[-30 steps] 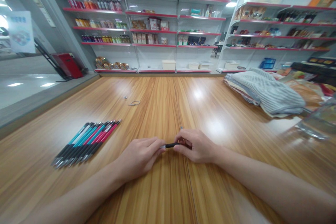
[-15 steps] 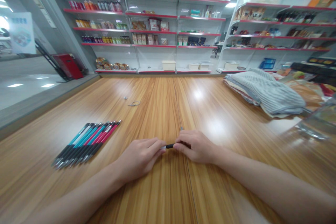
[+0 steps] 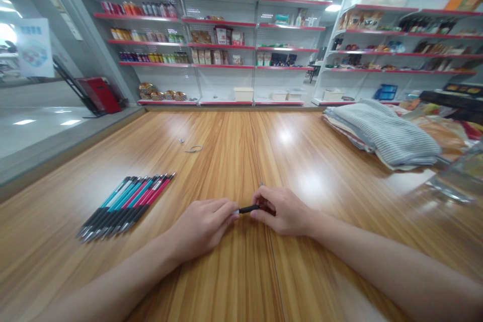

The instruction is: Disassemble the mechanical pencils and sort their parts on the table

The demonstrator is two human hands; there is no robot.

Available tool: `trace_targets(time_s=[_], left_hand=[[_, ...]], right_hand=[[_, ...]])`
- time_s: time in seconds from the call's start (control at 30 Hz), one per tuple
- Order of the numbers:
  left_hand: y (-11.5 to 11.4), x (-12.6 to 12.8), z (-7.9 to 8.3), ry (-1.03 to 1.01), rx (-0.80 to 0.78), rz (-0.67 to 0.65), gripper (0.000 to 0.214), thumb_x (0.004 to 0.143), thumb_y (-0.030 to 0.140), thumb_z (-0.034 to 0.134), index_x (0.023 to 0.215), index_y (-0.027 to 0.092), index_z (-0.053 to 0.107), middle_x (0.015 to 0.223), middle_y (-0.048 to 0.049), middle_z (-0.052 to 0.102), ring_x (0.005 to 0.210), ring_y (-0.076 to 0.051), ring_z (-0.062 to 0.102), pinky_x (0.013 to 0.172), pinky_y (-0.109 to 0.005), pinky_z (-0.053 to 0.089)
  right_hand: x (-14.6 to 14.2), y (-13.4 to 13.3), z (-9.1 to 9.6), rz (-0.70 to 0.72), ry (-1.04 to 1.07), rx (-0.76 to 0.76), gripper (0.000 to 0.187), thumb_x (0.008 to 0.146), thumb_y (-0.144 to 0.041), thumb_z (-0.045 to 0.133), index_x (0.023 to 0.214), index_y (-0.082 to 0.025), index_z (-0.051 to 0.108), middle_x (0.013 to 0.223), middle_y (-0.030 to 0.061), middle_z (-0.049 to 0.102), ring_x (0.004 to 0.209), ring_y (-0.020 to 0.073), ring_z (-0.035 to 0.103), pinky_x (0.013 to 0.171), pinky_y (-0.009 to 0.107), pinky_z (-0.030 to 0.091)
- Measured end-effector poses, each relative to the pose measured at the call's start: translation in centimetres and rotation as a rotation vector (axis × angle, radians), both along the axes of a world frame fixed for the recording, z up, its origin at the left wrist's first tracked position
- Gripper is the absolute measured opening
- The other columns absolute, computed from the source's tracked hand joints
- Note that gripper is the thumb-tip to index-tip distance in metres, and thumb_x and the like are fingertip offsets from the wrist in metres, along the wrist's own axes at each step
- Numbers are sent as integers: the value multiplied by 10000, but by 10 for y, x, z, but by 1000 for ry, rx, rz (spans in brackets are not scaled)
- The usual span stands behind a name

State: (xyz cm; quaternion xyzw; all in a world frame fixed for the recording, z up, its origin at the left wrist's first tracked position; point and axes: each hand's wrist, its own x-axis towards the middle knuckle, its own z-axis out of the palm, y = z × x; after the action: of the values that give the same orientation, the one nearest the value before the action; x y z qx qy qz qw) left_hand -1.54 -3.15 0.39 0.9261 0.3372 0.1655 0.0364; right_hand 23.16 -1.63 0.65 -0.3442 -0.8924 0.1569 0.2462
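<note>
My left hand (image 3: 207,224) is closed in a pinch on the white part of a pen (image 3: 249,209), and most of that part is hidden under the fingers. The pen's black grip points right, to my right hand (image 3: 281,210), whose curled fingers surround its end. The thumb and index finger there have a small gap between them, and the tip itself is hard to make out. Left of the hands, several pens (image 3: 126,206) in teal, pink and white with black grips lie side by side. A small greyish piece (image 3: 261,184) shows just beyond my right fingers.
On the wooden table (image 3: 234,161) lie a thin ring-like loop (image 3: 194,149) and a tiny metallic piece (image 3: 181,140). Folded striped cloths (image 3: 385,131) and a clear container (image 3: 456,181) are at the right. Stocked shelves (image 3: 222,48) stand behind the table.
My right thumb and fingers have loosened and parted a little, so more of the pen's black grip shows. My left hand keeps its hold in the same place.
</note>
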Motion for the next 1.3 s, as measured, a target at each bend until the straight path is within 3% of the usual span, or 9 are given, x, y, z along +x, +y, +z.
trace_targets(time_s=[0.13, 0.3, 0.47, 0.63, 0.9, 1.07, 1.17, 1.3], left_hand=[[0, 0, 0, 3, 15, 0, 167, 967, 264, 394, 1043, 205, 531, 839, -18, 609, 756, -160, 598, 662, -283, 439], [-1, -1, -2, 1, 7, 1, 163, 967, 263, 393, 1031, 203, 530, 834, -17, 605, 743, -158, 595, 645, -280, 436], [0, 0, -1, 4, 20, 0, 162, 965, 264, 398, 1031, 204, 533, 830, -12, 606, 744, -161, 596, 651, -288, 441], [0, 1, 0, -11, 9, -10, 151, 961, 242, 400, 1017, 198, 533, 819, -13, 598, 727, -152, 587, 643, -277, 442], [-3, -1, 2, -46, 38, 2, 358, 891, 75, 383, 1219, 205, 440, 1004, -59, 565, 913, -185, 554, 767, -301, 457], [-3, 2, 3, 28, 80, 51, 122, 947, 227, 396, 991, 201, 507, 852, -24, 534, 733, -160, 536, 619, -267, 418], [-2, 1, 2, 79, 97, 94, 169, 946, 189, 353, 836, 188, 482, 800, -24, 514, 670, -153, 508, 576, -262, 386], [-1, -1, 1, 76, 57, 101, 144, 948, 179, 352, 946, 190, 496, 844, -24, 560, 691, -148, 554, 586, -254, 395]], right_hand=[[0, 1, -1, 43, -22, 32, 214, 942, -350, 472, 890, -178, 587, 794, 27, 641, 728, 137, 572, 666, 250, 397], [0, -1, 0, -6, 1, -6, 192, 895, -346, 539, 972, -171, 544, 776, 10, 628, 636, 117, 541, 580, 230, 373], [0, 1, -2, 70, -37, 38, 190, 933, -336, 477, 890, -183, 581, 810, 25, 636, 748, 139, 571, 680, 249, 404], [1, 0, -3, 4, 14, 7, 142, 857, -275, 560, 944, -176, 508, 798, 14, 607, 646, 114, 526, 592, 224, 381], [1, 0, 0, 22, 28, -18, 143, 895, -318, 521, 936, -181, 521, 761, -3, 594, 625, 106, 508, 584, 222, 373], [1, 1, -2, 79, 62, 70, 182, 930, -302, 473, 861, -163, 567, 727, 11, 590, 656, 118, 516, 616, 237, 375], [2, 0, -1, 80, 110, 93, 201, 932, -281, 465, 816, -154, 570, 678, 6, 558, 623, 112, 493, 586, 233, 360], [2, 0, -1, 54, 163, 85, 165, 923, -279, 495, 877, -150, 585, 693, 4, 551, 607, 105, 484, 561, 225, 351]])
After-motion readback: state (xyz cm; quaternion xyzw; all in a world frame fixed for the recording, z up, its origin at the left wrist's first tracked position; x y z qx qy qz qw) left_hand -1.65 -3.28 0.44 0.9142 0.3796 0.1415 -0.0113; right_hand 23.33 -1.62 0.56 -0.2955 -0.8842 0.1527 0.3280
